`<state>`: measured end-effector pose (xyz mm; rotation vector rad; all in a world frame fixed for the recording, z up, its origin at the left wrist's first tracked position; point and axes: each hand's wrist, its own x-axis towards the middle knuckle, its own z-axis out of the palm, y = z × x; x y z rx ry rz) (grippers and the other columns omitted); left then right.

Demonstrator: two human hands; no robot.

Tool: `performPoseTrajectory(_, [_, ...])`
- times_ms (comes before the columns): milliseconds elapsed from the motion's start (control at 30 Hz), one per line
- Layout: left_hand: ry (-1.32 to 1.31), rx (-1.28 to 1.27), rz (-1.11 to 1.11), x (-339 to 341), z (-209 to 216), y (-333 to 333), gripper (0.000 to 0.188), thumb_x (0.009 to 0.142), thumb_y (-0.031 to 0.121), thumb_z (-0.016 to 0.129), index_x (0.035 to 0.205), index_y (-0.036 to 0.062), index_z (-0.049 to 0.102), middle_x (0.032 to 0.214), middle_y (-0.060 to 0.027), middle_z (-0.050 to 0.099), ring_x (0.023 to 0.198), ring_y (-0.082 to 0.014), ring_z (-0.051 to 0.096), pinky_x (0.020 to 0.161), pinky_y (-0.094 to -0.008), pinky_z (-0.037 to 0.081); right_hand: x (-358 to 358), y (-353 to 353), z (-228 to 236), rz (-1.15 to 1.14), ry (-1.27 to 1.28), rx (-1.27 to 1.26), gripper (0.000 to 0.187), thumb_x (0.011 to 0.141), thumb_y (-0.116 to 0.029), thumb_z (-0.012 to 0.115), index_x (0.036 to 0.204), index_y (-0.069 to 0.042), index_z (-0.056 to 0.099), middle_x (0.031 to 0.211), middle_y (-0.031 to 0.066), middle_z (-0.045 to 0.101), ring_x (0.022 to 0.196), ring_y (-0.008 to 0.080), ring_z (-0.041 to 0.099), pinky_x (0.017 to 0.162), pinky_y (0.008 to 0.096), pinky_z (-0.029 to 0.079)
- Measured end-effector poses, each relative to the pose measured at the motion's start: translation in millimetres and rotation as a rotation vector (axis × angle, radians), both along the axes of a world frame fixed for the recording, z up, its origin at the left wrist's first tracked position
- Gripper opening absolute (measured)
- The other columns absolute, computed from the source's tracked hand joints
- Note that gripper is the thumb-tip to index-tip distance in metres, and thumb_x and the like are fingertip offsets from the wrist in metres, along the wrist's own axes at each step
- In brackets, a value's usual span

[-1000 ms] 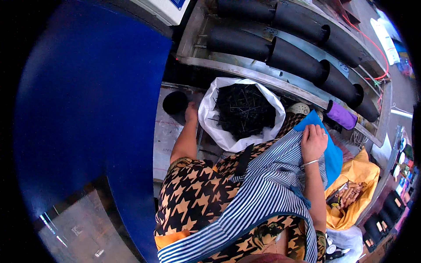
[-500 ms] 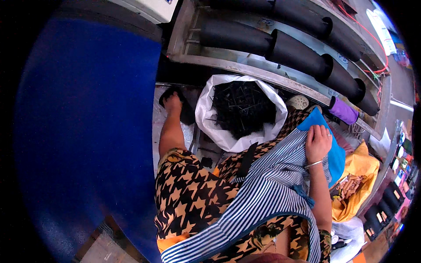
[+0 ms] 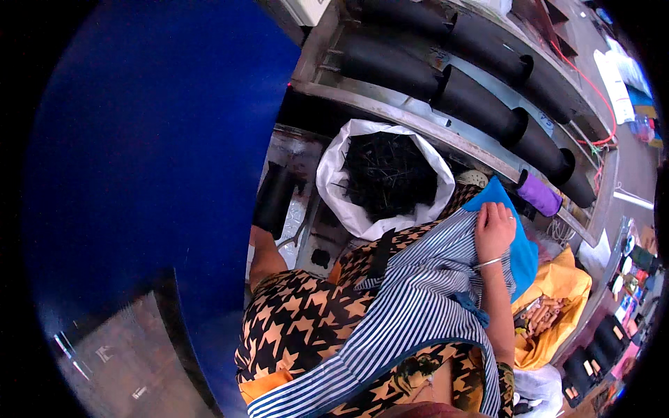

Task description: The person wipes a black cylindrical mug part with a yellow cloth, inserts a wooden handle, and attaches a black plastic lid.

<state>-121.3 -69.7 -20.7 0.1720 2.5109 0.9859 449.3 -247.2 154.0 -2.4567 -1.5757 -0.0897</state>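
Observation:
At the left, my left hand (image 3: 262,239) is partly hidden by the edge of the blue panel, and its fingers do not show fully. It appears closed on the near end of a black tube-like piece (image 3: 275,198), which points away from me. My right hand (image 3: 495,228) lies on the bright blue border of my striped apron (image 3: 425,299), over my lap. Its fingers are stretched out and a bracelet is on the wrist. Between my legs and the rack stands a white sack (image 3: 334,177) full of thin black scraps (image 3: 390,174).
A large blue panel (image 3: 153,153) fills the left side. Ahead, a metal-framed rack (image 3: 411,115) holds long black rollers (image 3: 474,104), with a purple cloth wrap (image 3: 539,194) on its frame. An orange sack (image 3: 568,279) of brown pieces stands right, beside a white bag (image 3: 540,386).
My left hand has drawn back toward me with the black piece and is now partly behind the blue panel's edge. The view has shifted; my right hand stays on the apron.

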Motion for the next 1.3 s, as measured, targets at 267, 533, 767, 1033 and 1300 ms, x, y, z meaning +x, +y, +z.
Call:
performPoseTrajectory(267, [-0.348,0.392,0.036,-26.6,10.9,2.3,0.047,0.098,0.041,0.043,0.125,0.0060,0.057,0.121,-0.0155,0.063,0.108,-0.0347,0.062,0.091,-0.0486,0.049,-53.1,17.4,30.8,0.417,0.368,0.148,0.032,0.074,-0.009,0.068,0.106,-0.008,0.064,0.110,0.0076,0.063,0.103,0.0305,0.056,0.089,0.0418,0.044])
performPoseTrajectory(533, [-0.579,0.605,-0.060,-20.2,29.0,24.0,0.049,0.098,0.043,0.043,0.127,0.0056,0.056,0.123,-0.0149,0.063,0.110,-0.0340,0.061,0.094,-0.0480,0.048,-91.0,14.7,62.6,0.580,0.316,0.136,0.059,0.075,-0.028,0.072,0.130,-0.019,0.056,0.139,0.0007,0.051,0.132,0.0302,0.040,0.109,0.0518,0.029])
performPoseTrajectory(767, [-0.894,0.719,-0.263,9.9,39.1,55.5,0.051,0.098,0.044,0.043,0.129,0.0052,0.055,0.125,-0.0145,0.062,0.111,-0.0334,0.060,0.096,-0.0475,0.048,-87.9,-10.8,51.3,0.481,0.349,0.164,0.053,0.078,-0.026,0.070,0.129,-0.016,0.057,0.138,0.0017,0.052,0.131,0.0306,0.042,0.107,0.0512,0.032])
performPoseTrajectory(1033, [-1.090,0.197,-0.684,180.5,68.5,82.4,0.053,0.092,0.046,0.059,0.127,0.0053,0.059,0.127,-0.0105,0.061,0.114,-0.0271,0.059,0.101,-0.0438,0.046,-101.0,1.0,72.4,0.563,0.253,0.244,0.065,0.067,-0.034,0.077,0.129,-0.021,0.059,0.143,0.0013,0.048,0.134,0.0325,0.039,0.111,0.0552,0.025])
performPoseTrajectory(1300, [-1.219,-0.156,-0.927,292.1,50.8,65.5,0.042,0.090,0.045,0.064,0.105,0.0058,0.068,0.106,-0.0078,0.070,0.096,-0.0235,0.066,0.086,-0.0396,0.052,-101.8,6.5,75.2,0.311,0.155,0.137,0.058,0.071,-0.038,0.076,0.126,-0.027,0.061,0.136,-0.0033,0.055,0.137,0.0352,0.035,0.111,0.0645,0.013])
